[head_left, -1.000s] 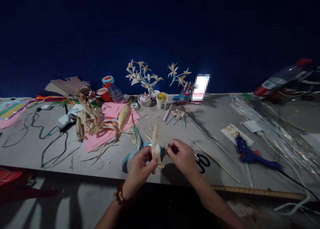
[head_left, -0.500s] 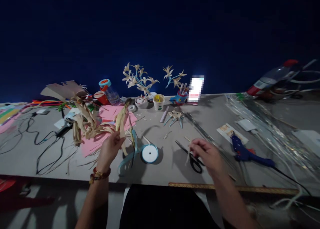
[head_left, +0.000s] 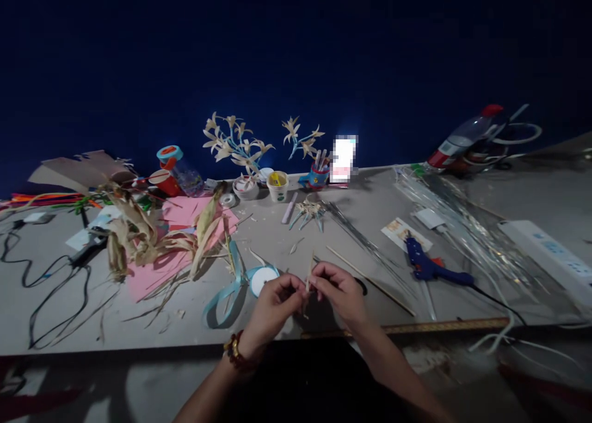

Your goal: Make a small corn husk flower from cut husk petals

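My left hand and my right hand meet over the table's front edge. Together they pinch a thin pale strip of dried husk that stands upright between the fingertips. Both hands are closed on it. A spool of light blue ribbon lies just left of my left hand, its loose end looping toward the table edge. Black scissors lie partly hidden behind my right hand. A heap of dried corn husks sits on pink paper further to the left.
A blue glue gun lies to the right, with thin wooden sticks and wires beside it. Husk flowers, small cups and a jar line the back edge. Black cables lie left; a ruler runs along the front edge.
My left hand left the husk heap and my right hand left the scissors; both came together at the front with a thin husk strip. The view shifted right.
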A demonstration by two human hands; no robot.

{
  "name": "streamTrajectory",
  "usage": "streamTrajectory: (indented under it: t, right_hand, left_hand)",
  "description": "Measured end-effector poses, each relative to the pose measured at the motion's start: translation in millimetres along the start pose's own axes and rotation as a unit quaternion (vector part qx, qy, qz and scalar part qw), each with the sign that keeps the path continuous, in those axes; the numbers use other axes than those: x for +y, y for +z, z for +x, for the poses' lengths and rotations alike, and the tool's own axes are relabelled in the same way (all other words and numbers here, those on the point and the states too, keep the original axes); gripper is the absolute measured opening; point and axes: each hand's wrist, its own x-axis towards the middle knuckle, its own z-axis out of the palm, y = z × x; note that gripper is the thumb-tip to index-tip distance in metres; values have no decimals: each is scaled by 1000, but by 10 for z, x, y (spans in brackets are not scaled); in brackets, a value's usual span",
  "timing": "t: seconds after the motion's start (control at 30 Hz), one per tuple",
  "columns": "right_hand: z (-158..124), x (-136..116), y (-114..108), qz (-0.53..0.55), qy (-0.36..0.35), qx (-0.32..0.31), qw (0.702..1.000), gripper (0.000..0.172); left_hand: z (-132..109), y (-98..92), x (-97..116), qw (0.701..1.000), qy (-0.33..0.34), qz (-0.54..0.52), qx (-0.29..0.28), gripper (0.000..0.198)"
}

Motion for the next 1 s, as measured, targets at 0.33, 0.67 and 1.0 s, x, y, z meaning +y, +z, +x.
streamTrajectory:
  t: [0.33,0.67,1.0]
  right_hand:
    - [-29,-50,-2,0,-4,-42,999,24]
    - [-35,49,13,33,-12,37,999,22]
    - [-195,106,-262,-237,-108,25,965,19]
  left_hand:
    - [-54,-24,9,999,-16,-45,0,28]
    - [-176,-105,27,999,-39,3,-28,28]
    - [-320,-247,-40,999,7,29,44,23]
